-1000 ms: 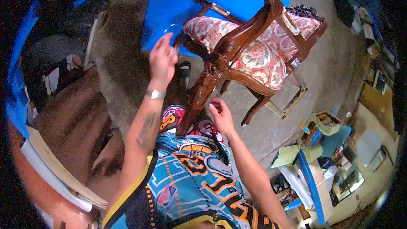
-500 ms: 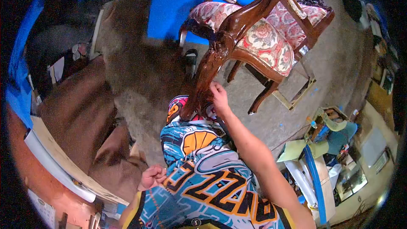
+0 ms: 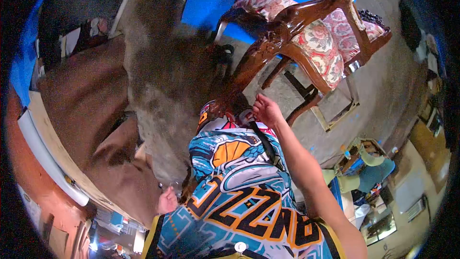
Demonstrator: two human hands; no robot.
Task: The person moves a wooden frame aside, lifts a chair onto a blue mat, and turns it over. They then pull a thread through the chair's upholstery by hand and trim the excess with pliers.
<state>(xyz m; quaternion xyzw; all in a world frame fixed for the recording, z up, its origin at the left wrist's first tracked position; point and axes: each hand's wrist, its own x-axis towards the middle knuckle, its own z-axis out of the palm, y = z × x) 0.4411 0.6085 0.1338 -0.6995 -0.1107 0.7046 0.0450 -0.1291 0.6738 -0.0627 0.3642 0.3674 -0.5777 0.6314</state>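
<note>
My right grip [image 3: 267, 109] is forward of my lap, its fingers curled in toward the thumb. I cannot tell whether anything is pinched between them. The chair [image 3: 316, 43] lies ahead of that grip and off to its right, tilted, its floral padding up and its dark, glossy wood on the near side. One thick wooden limb [image 3: 251, 64] of it slopes down toward my knees, its low end just left of my right grip; whether my fingers touch it, I cannot say.

My left grip [image 3: 167, 202] is much nearer my body, well apart from the chair, beside the left edge of my shirt [image 3: 249, 218]. Its fingers are bent and partly blurred, with a small glint close by, so I cannot tell if it holds something.

Between my two grips lie my patterned shorts [image 3: 227, 151], with a dark strap [image 3: 266, 144] just below my right grip. To the right of that grip, a wooden frame [image 3: 342, 116] lies on the floor [image 3: 158, 100], and farther right is a cluttered box [image 3: 359, 157]. Well ahead of it, a blue sheet [image 3: 211, 0] spreads behind the chair. Brown cloth [image 3: 81, 96] lies beyond my left grip, to its left.
</note>
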